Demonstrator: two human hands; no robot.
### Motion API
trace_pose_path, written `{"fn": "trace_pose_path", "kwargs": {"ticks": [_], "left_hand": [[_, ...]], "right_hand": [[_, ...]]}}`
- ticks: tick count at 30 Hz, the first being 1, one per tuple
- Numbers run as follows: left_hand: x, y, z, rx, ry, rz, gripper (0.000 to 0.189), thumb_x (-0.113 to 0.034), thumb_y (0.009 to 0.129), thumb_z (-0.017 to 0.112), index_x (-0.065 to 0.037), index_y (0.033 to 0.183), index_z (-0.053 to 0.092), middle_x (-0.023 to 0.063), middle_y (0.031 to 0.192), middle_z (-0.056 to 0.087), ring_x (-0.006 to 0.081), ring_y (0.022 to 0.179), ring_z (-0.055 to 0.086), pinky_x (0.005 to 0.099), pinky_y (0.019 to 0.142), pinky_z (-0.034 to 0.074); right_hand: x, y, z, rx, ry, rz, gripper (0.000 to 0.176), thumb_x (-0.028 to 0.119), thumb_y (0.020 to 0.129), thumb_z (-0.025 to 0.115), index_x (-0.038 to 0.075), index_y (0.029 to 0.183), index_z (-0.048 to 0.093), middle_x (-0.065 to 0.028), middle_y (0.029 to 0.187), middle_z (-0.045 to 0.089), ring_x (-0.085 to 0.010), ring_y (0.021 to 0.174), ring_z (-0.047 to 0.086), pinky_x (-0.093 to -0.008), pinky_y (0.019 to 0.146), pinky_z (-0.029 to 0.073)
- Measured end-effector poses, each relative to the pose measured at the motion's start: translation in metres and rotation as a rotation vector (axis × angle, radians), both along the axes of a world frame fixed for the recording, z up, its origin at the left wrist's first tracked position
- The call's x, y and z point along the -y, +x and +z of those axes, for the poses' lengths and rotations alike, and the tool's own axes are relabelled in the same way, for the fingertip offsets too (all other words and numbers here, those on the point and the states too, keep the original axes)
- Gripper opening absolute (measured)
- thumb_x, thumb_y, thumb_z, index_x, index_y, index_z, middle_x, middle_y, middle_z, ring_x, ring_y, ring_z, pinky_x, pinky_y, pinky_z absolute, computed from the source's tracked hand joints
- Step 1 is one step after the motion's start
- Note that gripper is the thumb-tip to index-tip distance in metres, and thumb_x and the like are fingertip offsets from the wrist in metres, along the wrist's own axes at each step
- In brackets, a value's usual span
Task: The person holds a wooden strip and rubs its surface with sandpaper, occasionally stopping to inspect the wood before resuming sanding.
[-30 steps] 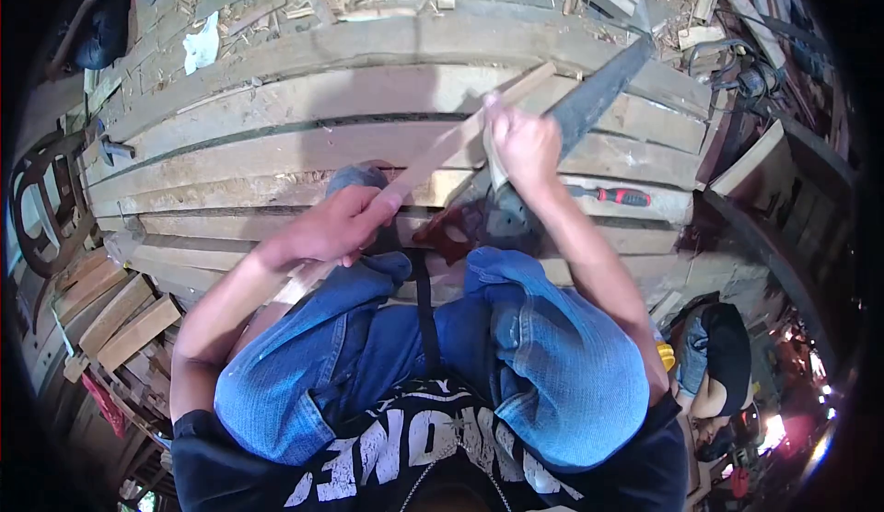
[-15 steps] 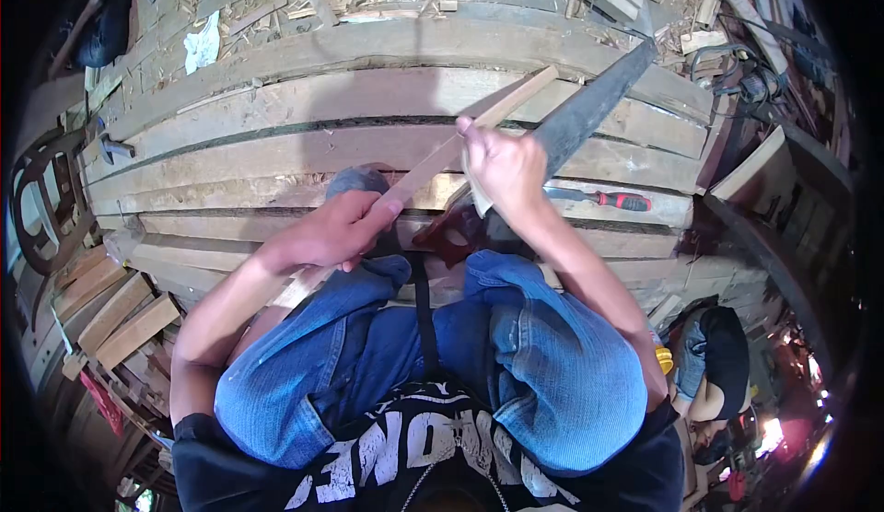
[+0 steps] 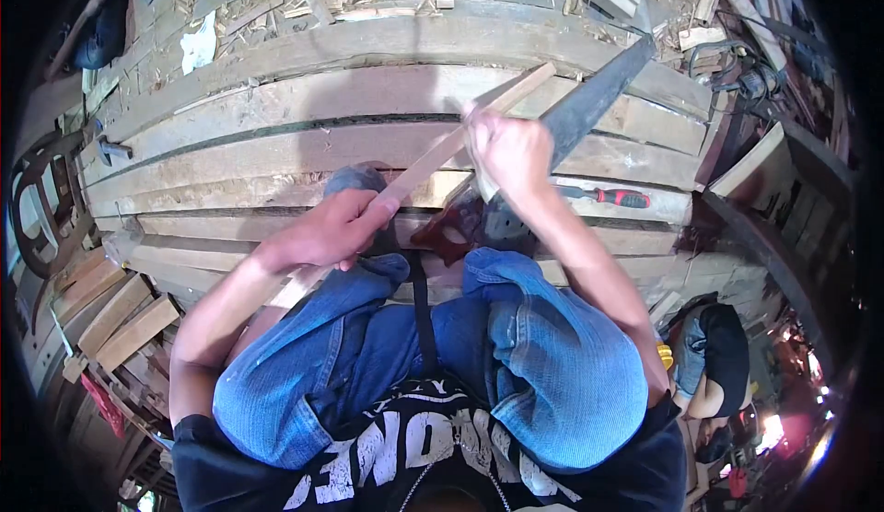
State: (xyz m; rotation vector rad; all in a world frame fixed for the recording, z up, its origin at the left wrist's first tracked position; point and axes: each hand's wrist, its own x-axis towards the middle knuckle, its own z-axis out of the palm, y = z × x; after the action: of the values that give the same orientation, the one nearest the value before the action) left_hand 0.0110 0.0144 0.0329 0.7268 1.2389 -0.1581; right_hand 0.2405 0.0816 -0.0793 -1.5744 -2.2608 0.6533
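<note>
My left hand (image 3: 336, 226) is closed around a long, thin wooden strip (image 3: 424, 176), which slants up and to the right from my lap. My right hand (image 3: 511, 153) is a fist against the strip's upper part, smeared by motion at the fingers. It grips a thin pale sheet (image 3: 482, 183) that looks like folded sandpaper, mostly hidden by the fist. Under my right hand lies a handsaw, its dark blade (image 3: 599, 93) pointing up right and its reddish-brown handle (image 3: 451, 234) near my knees. A chisel with a red and black handle (image 3: 622, 198) rests right of the saw.
Wide planks (image 3: 249, 125) form the surface before me. A small clamp-like tool (image 3: 112, 149) and a white scrap (image 3: 198, 44) lie at left. Wood blocks (image 3: 129, 328) are stacked lower left. A cabled power tool (image 3: 750, 79) sits at right; another person (image 3: 718, 355) is lower right.
My right fist has shifted slightly down and right along the wooden strip, with its fingers now more blurred. My left hand and the strip have barely moved.
</note>
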Motion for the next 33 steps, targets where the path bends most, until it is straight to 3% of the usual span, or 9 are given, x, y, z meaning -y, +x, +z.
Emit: {"fn": "trace_pose_path", "kwargs": {"ticks": [2,4,6,10,14,19,22,28,33], "left_hand": [[-0.002,0.000,0.001,-0.011,-0.008,0.000,0.044,-0.043,0.102,0.039,-0.003,0.088,0.051,-0.0009,0.054,0.045,0.0086,0.042,0.048,0.0249,0.040,0.038],[-0.003,0.000,0.002,-0.012,-0.022,0.008,0.044,-0.043,0.102,0.039,-0.003,0.088,0.051,-0.0009,0.054,0.045,0.0088,0.042,0.048,0.0249,0.040,0.038],[-0.001,0.002,0.002,-0.008,-0.027,0.021,0.044,-0.043,0.102,0.039,-0.003,0.088,0.051,-0.0009,0.054,0.045,0.0090,0.042,0.048,0.0249,0.040,0.038],[-0.004,-0.001,0.002,-0.021,-0.021,0.010,0.046,-0.046,0.101,0.040,-0.004,0.086,0.051,-0.0011,0.055,0.045,0.0086,0.043,0.048,0.0245,0.040,0.040],[-0.003,0.001,0.003,-0.020,-0.014,0.010,0.048,-0.047,0.101,0.041,-0.004,0.085,0.051,-0.0013,0.055,0.045,0.0083,0.045,0.049,0.0249,0.041,0.042],[-0.001,0.000,0.003,-0.010,0.001,0.008,0.047,-0.046,0.101,0.041,-0.004,0.084,0.051,-0.0010,0.055,0.046,0.0081,0.044,0.049,0.0248,0.041,0.041],[-0.003,0.000,0.001,0.008,-0.010,0.004,0.047,-0.046,0.101,0.041,-0.003,0.085,0.052,-0.0004,0.054,0.046,0.0087,0.044,0.050,0.0250,0.041,0.042],[-0.003,0.002,0.003,-0.024,0.019,-0.006,0.047,-0.046,0.101,0.040,-0.003,0.087,0.052,0.0004,0.054,0.047,0.0098,0.044,0.051,0.0257,0.041,0.041],[0.001,0.001,0.002,-0.009,-0.006,0.010,0.049,-0.044,0.101,0.040,0.000,0.084,0.052,0.0012,0.057,0.049,0.0107,0.043,0.051,0.0271,0.040,0.042]], "right_hand": [[0.004,-0.001,-0.006,-0.109,0.031,-0.031,0.050,0.041,0.093,0.055,0.008,0.057,0.067,-0.0145,0.044,0.054,-0.0312,0.040,0.058,-0.0442,0.041,0.048],[-0.029,0.023,-0.024,0.149,0.067,-0.130,0.048,0.041,0.092,0.055,0.008,0.059,0.068,-0.0157,0.046,0.055,-0.0330,0.042,0.059,-0.0458,0.044,0.049],[-0.042,0.036,-0.034,0.199,0.040,-0.187,0.045,0.040,0.092,0.056,0.009,0.062,0.070,-0.0169,0.047,0.056,-0.0347,0.043,0.060,-0.0459,0.045,0.049],[-0.021,0.018,-0.014,-0.006,-0.115,-0.169,0.039,0.034,0.088,0.059,0.005,0.065,0.071,-0.0235,0.058,0.059,-0.0378,0.054,0.063,-0.0468,0.053,0.052],[-0.061,0.042,-0.033,0.270,-0.100,-0.271,0.054,0.047,0.094,0.049,0.002,0.073,0.072,-0.0244,0.067,0.065,-0.0429,0.064,0.066,-0.0510,0.062,0.053],[-0.074,0.048,-0.042,0.339,-0.188,-0.417,0.056,0.050,0.092,0.049,0.002,0.073,0.072,-0.0269,0.070,0.065,-0.0441,0.071,0.066,-0.0528,0.068,0.053],[-0.046,0.033,-0.031,0.209,-0.209,-0.354,0.053,0.047,0.092,0.051,0.003,0.071,0.072,-0.0253,0.064,0.063,-0.0433,0.066,0.066,-0.0521,0.067,0.053],[-0.057,0.038,-0.034,0.250,-0.081,-0.343,0.048,0.041,0.094,0.050,0.005,0.072,0.072,-0.0241,0.064,0.064,-0.0414,0.064,0.067,-0.0516,0.064,0.053],[-0.072,0.044,-0.034,0.317,-0.146,-0.305,0.052,0.042,0.095,0.049,0.003,0.069,0.071,-0.0247,0.061,0.063,-0.0394,0.063,0.067,-0.0503,0.064,0.054]]}}
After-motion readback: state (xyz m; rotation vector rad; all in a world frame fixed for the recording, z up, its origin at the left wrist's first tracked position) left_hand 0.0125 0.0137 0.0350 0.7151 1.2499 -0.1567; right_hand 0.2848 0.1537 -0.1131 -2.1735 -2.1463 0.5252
